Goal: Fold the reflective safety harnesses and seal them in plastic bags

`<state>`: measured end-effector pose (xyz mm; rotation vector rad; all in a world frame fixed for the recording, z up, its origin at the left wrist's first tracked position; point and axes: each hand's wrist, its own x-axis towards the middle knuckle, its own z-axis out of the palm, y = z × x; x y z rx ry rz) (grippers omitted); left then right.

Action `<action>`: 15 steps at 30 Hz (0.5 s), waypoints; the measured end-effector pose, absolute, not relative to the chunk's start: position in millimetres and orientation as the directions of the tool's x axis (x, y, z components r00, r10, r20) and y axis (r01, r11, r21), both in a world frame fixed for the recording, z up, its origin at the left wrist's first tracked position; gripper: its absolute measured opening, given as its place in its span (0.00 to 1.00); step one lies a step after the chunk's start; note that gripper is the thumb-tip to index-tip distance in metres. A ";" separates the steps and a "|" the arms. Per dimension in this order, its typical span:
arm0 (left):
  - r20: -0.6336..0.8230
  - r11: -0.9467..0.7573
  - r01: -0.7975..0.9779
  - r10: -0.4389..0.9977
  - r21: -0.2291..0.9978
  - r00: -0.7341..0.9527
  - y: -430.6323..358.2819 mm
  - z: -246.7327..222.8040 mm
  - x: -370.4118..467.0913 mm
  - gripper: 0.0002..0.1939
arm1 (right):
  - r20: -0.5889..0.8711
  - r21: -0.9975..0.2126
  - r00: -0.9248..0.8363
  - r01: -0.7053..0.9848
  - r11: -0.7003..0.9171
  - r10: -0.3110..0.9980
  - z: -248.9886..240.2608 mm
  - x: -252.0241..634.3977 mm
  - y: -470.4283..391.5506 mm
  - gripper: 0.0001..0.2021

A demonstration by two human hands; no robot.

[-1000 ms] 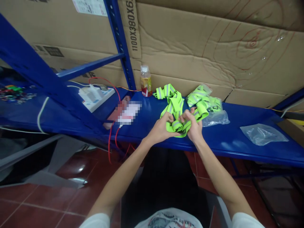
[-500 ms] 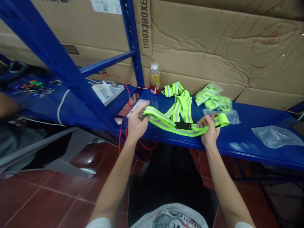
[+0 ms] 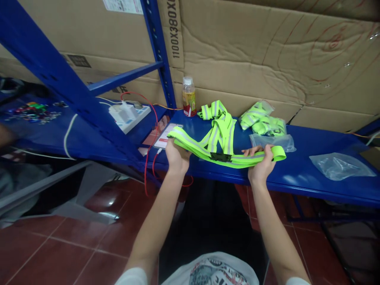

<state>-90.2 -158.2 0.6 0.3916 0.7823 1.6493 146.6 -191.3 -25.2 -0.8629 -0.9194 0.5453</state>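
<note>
A neon yellow reflective belt (image 3: 196, 147) with a grey stripe is stretched between my hands above the front edge of the blue shelf. Its left end runs over my left hand (image 3: 177, 157), whose fingers are partly hidden under the band. Near the other end, my right hand (image 3: 261, 164) is closed around the layers, and a short loop sticks out past it. A black buckle (image 3: 220, 157) sits at the middle of the belt. Behind it, crossed yellow straps (image 3: 222, 128) of the same kind lie on the shelf, partly covered by the belt.
Bagged yellow straps (image 3: 264, 120) lie at the back right, with a clear plastic bag (image 3: 341, 166) farther right. A drink bottle (image 3: 189, 97) stands against the cardboard. Left are a phone (image 3: 168, 134), a power strip (image 3: 129, 116), a red cable and a blue upright (image 3: 68, 95).
My left hand has turned so its fingers go beneath the belt's end. My right hand has shifted its grip along the belt. The view has moved slightly.
</note>
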 end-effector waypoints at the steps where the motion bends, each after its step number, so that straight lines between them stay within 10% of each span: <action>1: -0.202 -0.040 -0.755 0.953 0.655 -0.226 -157.6 0.5 -91.8 0.11 | 0.480 -0.826 0.516 -0.007 0.564 0.710 -26.8 148.3 -192.7 0.18; 8: -0.320 0.026 -0.850 0.932 0.526 -0.169 -154.5 1.7 -99.6 0.08 | 0.510 -0.843 0.441 0.084 0.532 0.739 -37.7 162.4 -208.7 0.16; 15: -0.189 -0.011 -0.722 0.963 0.692 -0.195 -156.5 -3.0 -97.7 0.04 | 0.586 -0.808 0.359 0.324 0.492 0.726 -42.9 161.8 -225.2 0.19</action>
